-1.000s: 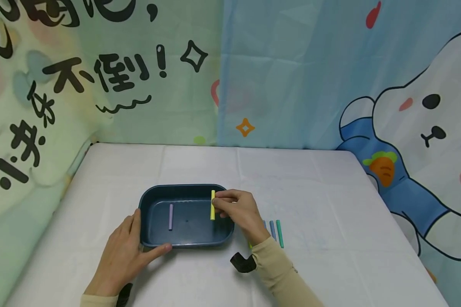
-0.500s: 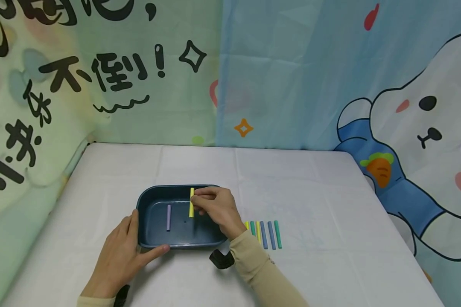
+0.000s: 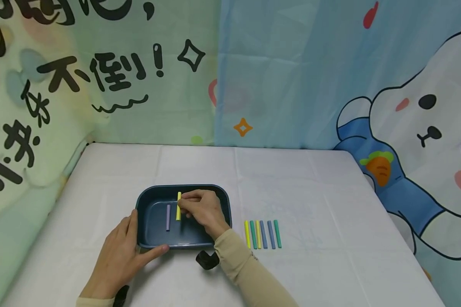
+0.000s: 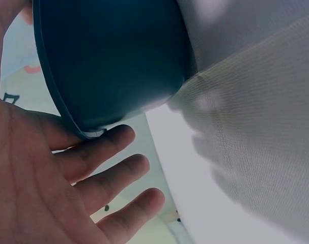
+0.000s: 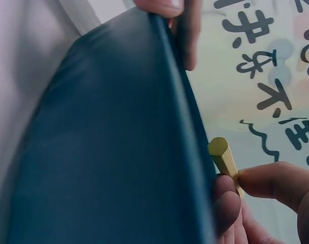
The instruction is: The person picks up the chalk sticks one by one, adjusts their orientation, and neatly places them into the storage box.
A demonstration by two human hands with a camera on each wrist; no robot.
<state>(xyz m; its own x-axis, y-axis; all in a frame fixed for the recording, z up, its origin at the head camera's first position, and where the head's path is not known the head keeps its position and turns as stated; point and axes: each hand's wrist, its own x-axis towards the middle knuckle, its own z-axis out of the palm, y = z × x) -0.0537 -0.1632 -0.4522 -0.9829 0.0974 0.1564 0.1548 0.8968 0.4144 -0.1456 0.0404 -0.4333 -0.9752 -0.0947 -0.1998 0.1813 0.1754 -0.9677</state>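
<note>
My right hand (image 3: 204,209) pinches a yellow chalk stick (image 3: 179,206) between thumb and fingertips, upright in the head view and over the inside of the dark blue tray (image 3: 220,232). In the right wrist view the blunt end of this yellow chalk stick (image 5: 223,152) points out past the tray's rim. A purple chalk stick (image 3: 168,218) lies in the tray, left of the yellow one. My left hand (image 3: 121,251) rests at the tray's near left corner, thumb along the front wall. Its straight, spread fingers (image 4: 113,175) reach along the tray's side in the left wrist view.
Right of the tray, several chalk sticks (image 3: 264,234) in yellow, green and blue lie in a row on the white tablecloth (image 3: 330,238). A printed cloth backdrop (image 3: 284,76) stands behind the table and along its left side.
My right hand has moved left with the yellow chalk stick, from the tray's right side to near the purple one. The row of chalk sticks shows fully now. My left hand stays put.
</note>
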